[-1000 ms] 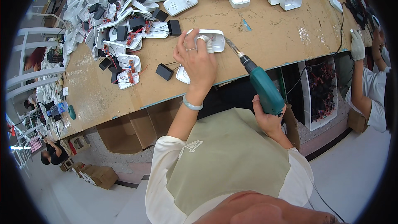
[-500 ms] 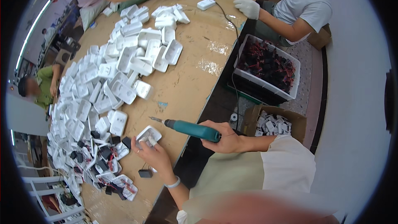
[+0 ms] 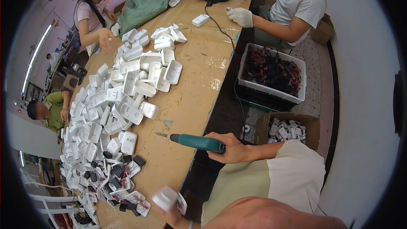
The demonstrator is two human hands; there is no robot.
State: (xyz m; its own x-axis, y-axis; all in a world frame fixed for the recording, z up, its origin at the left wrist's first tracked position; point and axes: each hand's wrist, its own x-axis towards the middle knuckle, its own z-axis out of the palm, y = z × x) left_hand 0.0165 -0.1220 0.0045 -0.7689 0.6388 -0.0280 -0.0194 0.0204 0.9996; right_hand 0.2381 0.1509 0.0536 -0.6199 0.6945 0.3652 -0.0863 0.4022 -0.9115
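Note:
My right hand [image 3: 229, 147] is wrapped round a teal electric screwdriver [image 3: 198, 142], its bit pointing left above the table. Near the table's front edge, my left hand [image 3: 174, 216] grips a white plastic casing [image 3: 165, 198], blurred by motion. A second white piece shows beside that casing; whether the hand holds it too, I cannot tell. Left of my hands spreads a large heap of white casings [image 3: 131, 113]. At the heap's near end lie casings with black blocks [image 3: 139, 160] and red wires.
A white crate [image 3: 271, 95] of black parts with red wires stands beyond the table's right edge, near a cardboard box [image 3: 311, 131] of white pieces. A black cable [image 3: 231, 38] crosses the table's edge. Co-workers sit or stand at the far right, far left and left.
My left hand has moved toward me with the white casing, off the spot before the screwdriver's bit. The view has shifted slightly. A co-worker's arm has swung back left from the far table.

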